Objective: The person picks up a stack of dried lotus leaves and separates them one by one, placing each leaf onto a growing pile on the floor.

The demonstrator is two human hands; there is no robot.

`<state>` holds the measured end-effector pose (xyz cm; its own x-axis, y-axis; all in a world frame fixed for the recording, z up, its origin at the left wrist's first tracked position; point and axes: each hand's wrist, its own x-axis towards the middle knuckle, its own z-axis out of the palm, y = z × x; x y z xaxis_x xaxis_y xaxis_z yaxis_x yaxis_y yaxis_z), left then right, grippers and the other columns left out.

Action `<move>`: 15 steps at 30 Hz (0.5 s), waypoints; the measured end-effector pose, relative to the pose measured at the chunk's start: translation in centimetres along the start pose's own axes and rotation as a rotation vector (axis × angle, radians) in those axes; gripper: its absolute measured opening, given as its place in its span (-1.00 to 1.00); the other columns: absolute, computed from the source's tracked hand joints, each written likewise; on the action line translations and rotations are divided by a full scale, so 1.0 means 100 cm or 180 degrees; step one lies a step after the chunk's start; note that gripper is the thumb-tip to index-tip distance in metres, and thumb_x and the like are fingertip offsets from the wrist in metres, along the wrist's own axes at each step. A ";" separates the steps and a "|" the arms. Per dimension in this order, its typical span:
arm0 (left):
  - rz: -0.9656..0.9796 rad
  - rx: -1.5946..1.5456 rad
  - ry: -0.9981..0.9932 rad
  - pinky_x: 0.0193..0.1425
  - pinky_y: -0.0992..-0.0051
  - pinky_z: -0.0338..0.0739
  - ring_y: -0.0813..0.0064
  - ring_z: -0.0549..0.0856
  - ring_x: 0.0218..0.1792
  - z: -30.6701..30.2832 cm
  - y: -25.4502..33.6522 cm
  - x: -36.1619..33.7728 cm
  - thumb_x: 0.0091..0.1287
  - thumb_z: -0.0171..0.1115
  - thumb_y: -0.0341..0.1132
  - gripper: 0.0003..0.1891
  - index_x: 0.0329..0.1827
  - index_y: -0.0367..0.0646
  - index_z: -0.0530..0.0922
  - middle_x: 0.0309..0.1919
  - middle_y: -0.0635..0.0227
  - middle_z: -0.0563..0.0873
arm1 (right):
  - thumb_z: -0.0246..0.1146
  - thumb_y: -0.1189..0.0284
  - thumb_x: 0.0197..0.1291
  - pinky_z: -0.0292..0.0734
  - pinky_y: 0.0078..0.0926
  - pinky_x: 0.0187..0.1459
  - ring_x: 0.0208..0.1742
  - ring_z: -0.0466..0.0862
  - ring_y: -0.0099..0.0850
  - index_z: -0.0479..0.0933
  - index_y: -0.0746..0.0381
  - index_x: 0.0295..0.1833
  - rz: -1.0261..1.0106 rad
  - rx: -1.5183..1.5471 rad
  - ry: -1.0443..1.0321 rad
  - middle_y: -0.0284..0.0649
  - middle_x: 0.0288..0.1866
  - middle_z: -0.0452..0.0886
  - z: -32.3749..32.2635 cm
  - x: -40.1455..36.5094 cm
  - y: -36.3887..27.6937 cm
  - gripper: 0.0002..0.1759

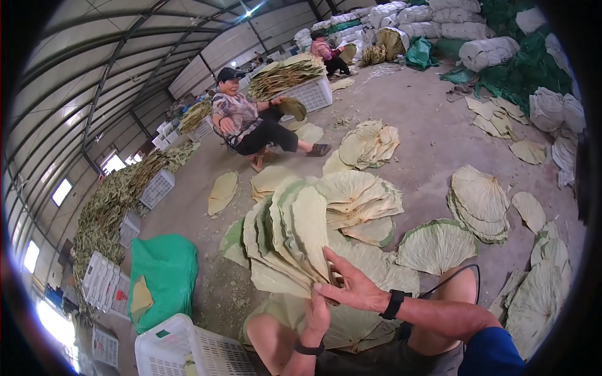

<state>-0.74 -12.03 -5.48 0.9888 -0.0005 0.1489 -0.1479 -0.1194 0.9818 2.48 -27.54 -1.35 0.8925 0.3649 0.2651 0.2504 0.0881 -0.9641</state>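
Fan of folded leaves (291,241) fills the centre of the frame, rising from the lower middle and leaning toward the upper left. The left hand (318,316) comes up from the bottom edge and is clamped around the narrow base of the fan, so the leaves spread out above the fist. The right hand (352,287) reaches in from the lower right and lies against the right face of the fan, just above the left hand. Its fingers (335,258) are apart and stretched flat, one pointing up along the outermost leaf, the palm open. A black watch (394,304) sits on that wrist.

The leaves are dry and matt, pale tan with a greenish tinge. Each is folded into a half-round with a smooth curved edge and fine ribs running from stem to rim. They overlap like plates stacked on edge.

Beneath the hands, more leaves lie open across the lap, between two bare knees. Stacked round leaves (480,200) lie right of centre on the grey concrete floor (426,144), ribs radiating, rims ruffled. A white plastic crate (188,348) with lattice walls stands at the bottom left, beside a green sack (166,269). In the upper middle a seated person (248,122) in dark trousers sits near another heaped crate. Bulging white sacks (489,50) pile up at the upper right.
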 end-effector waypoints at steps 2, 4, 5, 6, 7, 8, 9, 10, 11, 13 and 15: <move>0.0208 -0.0071 0.0019 -0.05 0.41 0.56 0.42 0.62 -0.08 0.003 -0.005 0.002 0.65 -0.35 0.08 -0.40 0.26 -0.31 0.44 0.02 0.27 0.62 | 0.33 0.13 0.37 0.39 -0.22 0.40 0.54 0.28 -0.12 -0.15 0.33 0.66 -0.0010 -0.0156 0.0025 0.05 0.58 0.15 0.000 -0.002 -0.003 0.04; 0.0414 -0.0143 0.0039 -0.02 0.41 0.57 0.40 0.62 -0.03 0.007 0.000 0.003 0.65 -0.35 0.09 -0.37 0.37 -0.31 0.38 0.13 0.25 0.59 | 0.32 0.14 0.38 0.40 -0.24 0.39 0.53 0.30 -0.13 -0.14 0.32 0.66 -0.0050 -0.0165 0.0063 0.04 0.56 0.17 0.000 0.000 0.002 0.01; 0.0246 -0.0122 0.0022 0.00 0.42 0.58 0.40 0.62 -0.01 0.008 0.005 0.003 0.65 -0.36 0.10 -0.36 0.43 -0.31 0.32 0.20 0.23 0.55 | 0.30 0.15 0.40 0.41 -0.26 0.38 0.51 0.32 -0.14 -0.13 0.31 0.66 -0.0080 -0.0168 0.0093 0.04 0.55 0.19 0.000 0.000 0.004 -0.01; 0.0081 -0.0102 0.0006 0.01 0.43 0.58 0.41 0.63 0.02 0.009 0.010 0.003 0.65 -0.36 0.10 -0.34 0.48 -0.32 0.26 0.27 0.21 0.51 | 0.30 0.15 0.40 0.41 -0.26 0.38 0.51 0.32 -0.14 -0.13 0.31 0.66 -0.0066 -0.0165 0.0093 0.04 0.55 0.19 0.000 0.000 0.006 -0.01; 0.0058 -0.0104 0.0007 0.01 0.43 0.58 0.41 0.63 0.02 0.009 0.012 0.003 0.65 -0.36 0.10 -0.34 0.48 -0.32 0.26 0.27 0.21 0.51 | 0.28 0.16 0.42 0.42 -0.27 0.36 0.49 0.34 -0.16 -0.12 0.30 0.66 -0.0148 -0.0181 0.0108 0.03 0.53 0.21 0.000 -0.001 0.006 -0.04; 0.0040 -0.0146 -0.0003 0.00 0.45 0.58 0.42 0.63 0.01 0.009 0.013 0.003 0.65 -0.35 0.11 -0.34 0.47 -0.33 0.28 0.24 0.20 0.52 | 0.26 0.17 0.43 0.44 -0.29 0.35 0.47 0.36 -0.18 -0.12 0.30 0.66 -0.0230 -0.0197 0.0125 0.02 0.51 0.23 0.000 -0.001 0.007 -0.06; 0.0021 -0.0188 -0.0012 -0.01 0.46 0.58 0.43 0.63 0.00 0.009 0.014 0.003 0.64 -0.34 0.11 -0.33 0.45 -0.34 0.29 0.21 0.19 0.54 | 0.26 0.17 0.43 0.44 -0.29 0.35 0.47 0.36 -0.18 -0.12 0.30 0.66 -0.0209 -0.0191 0.0126 0.02 0.51 0.23 0.000 0.000 0.008 -0.06; -0.0004 -0.0192 -0.0013 -0.01 0.46 0.58 0.43 0.63 0.00 0.009 0.013 0.004 0.64 -0.34 0.11 -0.33 0.45 -0.34 0.29 0.21 0.19 0.54 | 0.23 0.15 0.45 0.42 -0.29 0.36 0.45 0.37 -0.19 -0.11 0.30 0.66 -0.0256 -0.0198 0.0128 0.01 0.50 0.24 0.000 0.000 0.009 -0.08; 0.0000 -0.0168 0.0011 -0.01 0.47 0.58 0.45 0.63 0.00 0.009 0.011 0.004 0.64 -0.34 0.12 -0.33 0.45 -0.34 0.30 0.19 0.18 0.56 | 0.20 0.12 0.47 0.40 -0.28 0.37 0.43 0.37 -0.20 -0.10 0.30 0.66 -0.0298 -0.0202 0.0127 0.01 0.49 0.26 -0.001 0.001 0.009 -0.10; -0.0111 -0.0050 0.0016 0.00 0.47 0.57 0.42 0.64 0.01 0.006 0.008 0.003 0.63 -0.36 0.14 -0.30 0.44 -0.36 0.32 0.17 0.15 0.59 | 0.18 0.06 0.46 0.29 -0.26 0.44 0.47 0.33 -0.11 -0.04 0.41 0.61 -0.0158 -0.0117 0.0158 0.13 0.48 0.27 -0.001 -0.002 -0.003 -0.08; -0.0113 -0.0107 0.0035 0.02 0.46 0.57 0.41 0.64 0.03 0.010 0.012 0.003 0.63 -0.37 0.14 -0.29 0.45 -0.37 0.32 0.18 0.14 0.59 | 0.14 -0.03 0.45 0.16 -0.25 0.51 0.51 0.29 -0.03 0.01 0.52 0.57 -0.0044 0.0007 0.0211 0.25 0.47 0.28 -0.001 -0.001 -0.007 -0.04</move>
<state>-0.59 -13.13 -4.32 0.9932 0.0139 0.1152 -0.1136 -0.0858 0.9898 2.32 -27.74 -0.73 0.9119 0.3015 0.2786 0.2621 0.0948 -0.9604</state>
